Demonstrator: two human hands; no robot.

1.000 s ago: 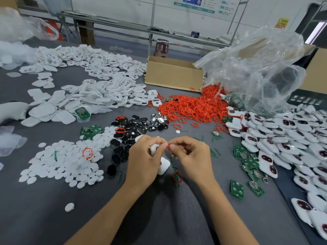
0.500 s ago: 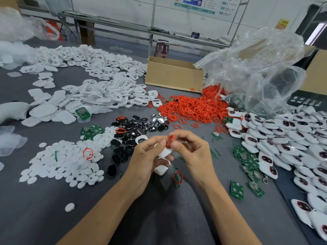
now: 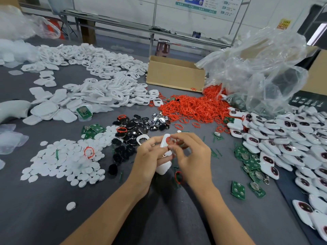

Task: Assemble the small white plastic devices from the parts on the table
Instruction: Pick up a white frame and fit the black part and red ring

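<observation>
Before ring pile [image 3: 192, 107]: white shell [image 3: 164, 142] lifted, grasped by left hand [image 3: 150, 160]; right hand [image 3: 194, 156] pinches red ring [image 3: 169, 138] onto it. Seating probably begun.

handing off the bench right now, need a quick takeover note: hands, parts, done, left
Left hand: grips a small white plastic shell above the grey table; a second white piece shows under the same hand.
Right hand: pinches a red rubber ring at the shell's upper end.
Parts: red ring pile ahead, white frame pile far left, white disc pile near left, black oval pieces centre, green circuit boards right.
Done: heap of assembled white devices at far right.
Left: seat this ring; cannot tell if it is in yet. Many loose parts to go.
</observation>
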